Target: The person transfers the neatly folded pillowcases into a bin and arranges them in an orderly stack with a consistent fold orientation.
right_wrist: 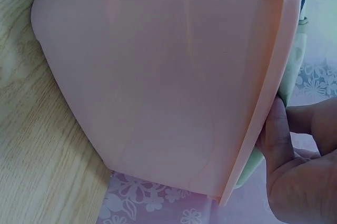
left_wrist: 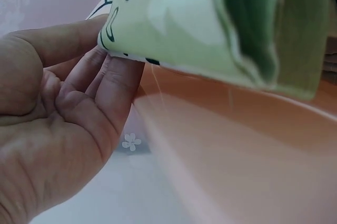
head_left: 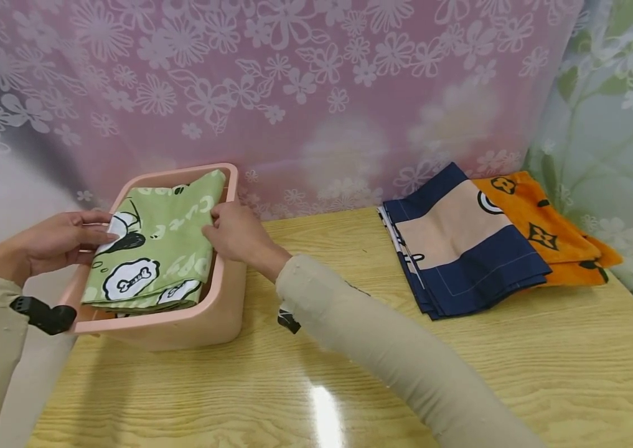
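A folded green cloth [head_left: 167, 233] with a cartoon dog and white lettering lies in the mouth of a pink plastic bin [head_left: 223, 311]. My left hand [head_left: 66, 239] pinches its left edge; in the left wrist view the thumb is above the cloth [left_wrist: 184, 29] and the fingers are below. At the opposite edge, my right hand [head_left: 243, 233] pinches the cloth beside the bin's right rim. From the right wrist camera, the bin's outer wall [right_wrist: 147, 77] fills most of the picture, and the right fingertips are partly hidden behind the rim.
To the right on the wooden table [head_left: 305, 379] lies a folded navy and beige cloth [head_left: 456, 242], partly over an orange patterned cloth [head_left: 562, 230]. A pink floral curtain [head_left: 305, 93] hangs behind the table, with a green leafy one [head_left: 618, 143] at the right.
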Tool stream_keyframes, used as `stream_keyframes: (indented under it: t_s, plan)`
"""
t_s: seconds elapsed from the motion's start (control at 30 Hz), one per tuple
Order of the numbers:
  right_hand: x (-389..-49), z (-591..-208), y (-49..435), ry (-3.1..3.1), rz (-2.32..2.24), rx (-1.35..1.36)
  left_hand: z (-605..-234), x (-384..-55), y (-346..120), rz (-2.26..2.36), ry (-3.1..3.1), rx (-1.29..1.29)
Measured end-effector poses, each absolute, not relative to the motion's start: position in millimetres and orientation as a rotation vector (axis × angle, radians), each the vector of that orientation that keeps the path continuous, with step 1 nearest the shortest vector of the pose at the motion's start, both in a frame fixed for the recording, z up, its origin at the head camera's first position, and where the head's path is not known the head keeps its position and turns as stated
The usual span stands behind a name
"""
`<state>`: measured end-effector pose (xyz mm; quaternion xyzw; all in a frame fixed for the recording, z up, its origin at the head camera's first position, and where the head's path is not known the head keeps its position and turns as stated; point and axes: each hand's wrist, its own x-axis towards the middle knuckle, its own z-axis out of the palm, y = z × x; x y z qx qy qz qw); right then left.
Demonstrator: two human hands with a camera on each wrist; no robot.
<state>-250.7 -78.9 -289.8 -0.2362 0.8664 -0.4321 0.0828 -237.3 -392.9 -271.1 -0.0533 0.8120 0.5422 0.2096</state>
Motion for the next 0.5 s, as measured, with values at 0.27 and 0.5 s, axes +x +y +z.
stream_keyframes:
  t_s: [0.27, 0.5]
  plan:
    - [-251.2, -290.6, -77.6, 2.411, -1.499, -0.646, -268.3, -235.8, -387.7, 1.442, 2.31, -0.178]
    - [-251.0, -293.4, -78.1, 2.189, -1.714, -0.467, -267.7, -237.4, -380.4, 1.384, 2.342, -0.221]
